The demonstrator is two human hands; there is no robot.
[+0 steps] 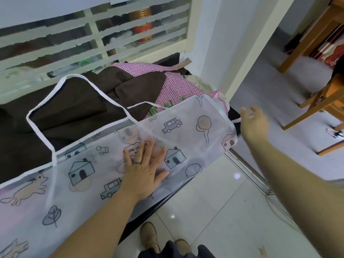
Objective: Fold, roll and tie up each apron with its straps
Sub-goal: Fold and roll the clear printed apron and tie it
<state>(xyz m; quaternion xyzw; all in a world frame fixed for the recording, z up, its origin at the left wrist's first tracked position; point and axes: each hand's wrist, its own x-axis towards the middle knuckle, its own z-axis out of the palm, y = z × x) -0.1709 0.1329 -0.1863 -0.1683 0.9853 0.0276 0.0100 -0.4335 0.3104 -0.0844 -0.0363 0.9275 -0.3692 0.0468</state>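
Dark surface [154, 206]: apron [83, 183] awaiting first fold

Left hand [144, 169] presses flat, fingers spread, on the printed apron at frame centre. Right hand [254, 121] hovers open, empty, by its right edge. Probably smoothing; next, grip that edge and fold. Its writing shows reversed, unclear. Green characters on pink checked cloth [178, 84] are half hidden.

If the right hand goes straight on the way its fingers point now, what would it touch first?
Probably the white door post beyond it. The right hand is open, just right of the printed apron and its end, so it seems to pass beside the cloth. Depth is unclear.
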